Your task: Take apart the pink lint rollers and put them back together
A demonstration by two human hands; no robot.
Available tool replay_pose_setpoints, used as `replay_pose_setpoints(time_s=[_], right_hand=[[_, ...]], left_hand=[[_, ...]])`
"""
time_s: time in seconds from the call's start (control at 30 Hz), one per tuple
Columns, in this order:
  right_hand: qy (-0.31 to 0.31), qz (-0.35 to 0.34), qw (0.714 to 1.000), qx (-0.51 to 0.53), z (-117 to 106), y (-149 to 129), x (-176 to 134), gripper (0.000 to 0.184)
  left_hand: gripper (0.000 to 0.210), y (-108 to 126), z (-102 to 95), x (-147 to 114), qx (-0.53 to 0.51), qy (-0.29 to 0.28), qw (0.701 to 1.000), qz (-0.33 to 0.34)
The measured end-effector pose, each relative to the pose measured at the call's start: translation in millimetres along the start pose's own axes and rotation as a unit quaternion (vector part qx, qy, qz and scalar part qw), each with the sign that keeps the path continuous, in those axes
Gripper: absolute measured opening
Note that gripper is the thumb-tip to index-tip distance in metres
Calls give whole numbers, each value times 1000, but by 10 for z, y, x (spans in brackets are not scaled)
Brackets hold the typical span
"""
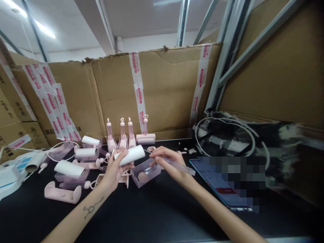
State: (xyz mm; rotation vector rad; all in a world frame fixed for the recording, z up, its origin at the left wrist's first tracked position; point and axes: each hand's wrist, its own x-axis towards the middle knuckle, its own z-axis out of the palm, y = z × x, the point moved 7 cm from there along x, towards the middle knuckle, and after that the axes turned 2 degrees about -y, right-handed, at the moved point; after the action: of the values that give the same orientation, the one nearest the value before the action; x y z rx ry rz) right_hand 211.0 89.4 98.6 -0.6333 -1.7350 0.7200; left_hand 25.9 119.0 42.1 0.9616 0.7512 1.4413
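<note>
My left hand [117, 167] is closed around a white paper lint roll [133, 154], tilted up to the right. My right hand [170, 162] grips a clear plastic handle [183, 166], whose far end sticks out to the right past the fingers. Below and between the hands, a translucent lilac cover [141, 180] lies hollow side up with a small round pale piece inside. Left of my left hand are more white rolls [69, 168] in lilac covers, along with a pale pink roller frame [62, 194].
Several pink lint rollers [123, 135] stand at the back before a taped cardboard wall [167, 91]. A phone [217, 182], partly pixelated, lies right on the black table [152, 216]. A looped white cable [225, 118] rests behind it. White-blue equipment [15, 172] is at left.
</note>
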Motion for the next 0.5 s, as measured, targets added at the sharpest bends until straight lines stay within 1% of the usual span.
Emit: replay_pose_setpoints(time_s=[0.17,0.33,0.4,0.47,0.5], right_hand=[[11,13,1000,13,10,-8,-3,11],[25,60,998,12,-12,100,15,9],[19,58,998,-2,-8,156,22,12],[-5,46,998,-31,30,219,20,14],[-21,40,998,-52,58,252,13,14]], left_hand=[[33,10,-7,-13,10,2,1000,15],[33,37,-9,0,43,0,998,45],[32,83,-9,-7,75,2,995,67],[31,146,-1,-37,106,6,990,88],[29,167,18,-61,114,1,990,88]])
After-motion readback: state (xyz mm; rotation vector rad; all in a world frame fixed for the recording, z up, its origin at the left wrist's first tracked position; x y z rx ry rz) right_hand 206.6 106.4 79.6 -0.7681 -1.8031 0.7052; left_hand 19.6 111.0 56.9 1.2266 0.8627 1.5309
